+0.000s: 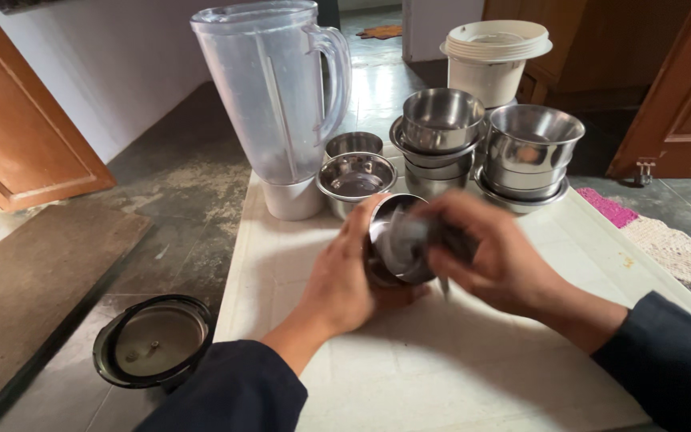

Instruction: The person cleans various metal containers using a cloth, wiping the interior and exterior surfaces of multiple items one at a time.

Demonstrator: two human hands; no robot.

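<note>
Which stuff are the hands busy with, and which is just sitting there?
In use:
left hand
right hand
steel cup

Just sitting:
blender jug
steel bowls
white bucket
round black lid on the floor

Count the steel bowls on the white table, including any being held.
At least 7: one in the left hand, two beside the blender jug, and two stacks behind, each showing two or more rims. Nested bowls may be hidden.
</note>
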